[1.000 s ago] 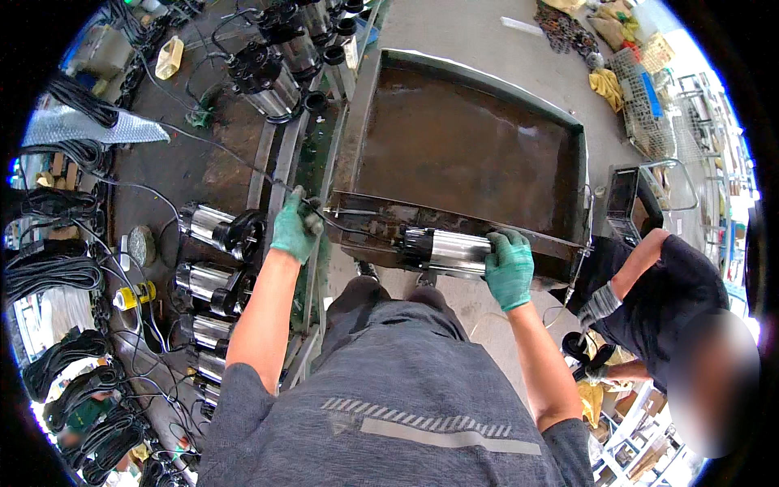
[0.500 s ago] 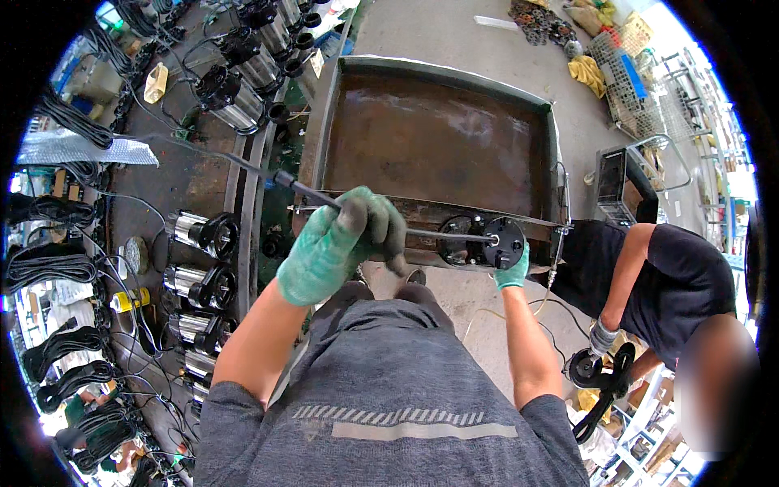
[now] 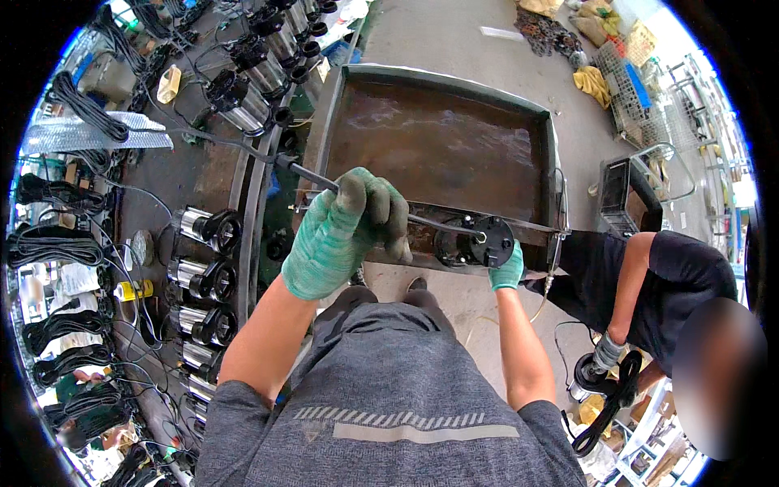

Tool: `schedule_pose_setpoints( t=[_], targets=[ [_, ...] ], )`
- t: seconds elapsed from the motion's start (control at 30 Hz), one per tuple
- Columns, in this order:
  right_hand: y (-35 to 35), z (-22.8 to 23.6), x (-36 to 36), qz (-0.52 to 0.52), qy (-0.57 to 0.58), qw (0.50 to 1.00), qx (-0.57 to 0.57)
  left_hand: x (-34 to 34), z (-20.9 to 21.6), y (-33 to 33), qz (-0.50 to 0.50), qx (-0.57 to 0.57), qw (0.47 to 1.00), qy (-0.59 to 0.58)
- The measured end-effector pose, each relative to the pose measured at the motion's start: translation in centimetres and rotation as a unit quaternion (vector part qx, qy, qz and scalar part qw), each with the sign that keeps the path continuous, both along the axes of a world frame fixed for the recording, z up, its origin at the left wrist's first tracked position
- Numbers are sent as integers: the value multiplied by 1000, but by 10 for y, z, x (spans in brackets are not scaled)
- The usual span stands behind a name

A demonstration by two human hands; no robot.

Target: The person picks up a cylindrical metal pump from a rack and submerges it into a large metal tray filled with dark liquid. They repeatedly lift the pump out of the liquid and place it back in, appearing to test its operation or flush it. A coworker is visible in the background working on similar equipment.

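Observation:
My left hand (image 3: pixel 353 227), in a green glove with dark fingers, is closed around a black cable (image 3: pixel 442 226). The cable runs rightward to a light-coloured spot in the face of a black round pump cover (image 3: pixel 492 247) with several holes. My right hand (image 3: pixel 508 268), also gloved, grips that cover at its right side, with most fingers hidden behind it. Just left of the cover is another dark round part (image 3: pixel 451 243); whether the two are joined I cannot tell. Beyond my left hand, the cable has a thicker sleeve (image 3: pixel 286 162) and continues left.
A rusty metal tray (image 3: pixel 430 142) stands ahead. On the left bench (image 3: pixel 203 162) are several steel-and-black pumps (image 3: pixel 203 276) and coiled cables (image 3: pixel 55 243). At the right, a person (image 3: pixel 657 284) holds a pump with a black cable; behind is a black crate (image 3: pixel 621 195).
The cable now sags slightly between my left hand and the cover, where it was straighter. The cover has shifted slightly left; the person's pump at the right has tilted.

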State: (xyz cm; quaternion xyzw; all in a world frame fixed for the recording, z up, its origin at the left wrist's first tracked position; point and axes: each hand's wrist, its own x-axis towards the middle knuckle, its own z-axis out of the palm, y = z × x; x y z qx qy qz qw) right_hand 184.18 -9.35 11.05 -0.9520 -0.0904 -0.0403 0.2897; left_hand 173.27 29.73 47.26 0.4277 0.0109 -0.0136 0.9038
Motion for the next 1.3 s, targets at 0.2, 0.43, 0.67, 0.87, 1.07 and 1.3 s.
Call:
schedule_pose_setpoints(
  t=[0.2, 0.43, 0.67, 0.87, 1.07, 1.3],
  targets=[
    [10, 23, 4, 22, -6, 999, 29, -4, -3, 2, 36, 26, 999, 29],
    [15, 67, 7, 19, 157, 974, 163, -6, -13, 35, 113, -60, 992, 18],
    [161, 231, 13, 220, 234, 940, 117, -52, -62, 164, 306, -21, 951, 44],
    [356, 290, 5, 313, 207, 922, 100, -93, -46, 308, 455, 14, 890, 15],
    [562, 234, -4, 388, 185, 901, 62, -107, -80, 433, 528, 143, 835, 54],
    [706, 210, -48, 376, 176, 906, -87, -126, -159, 517, 518, 315, 758, 241]
  ],
)
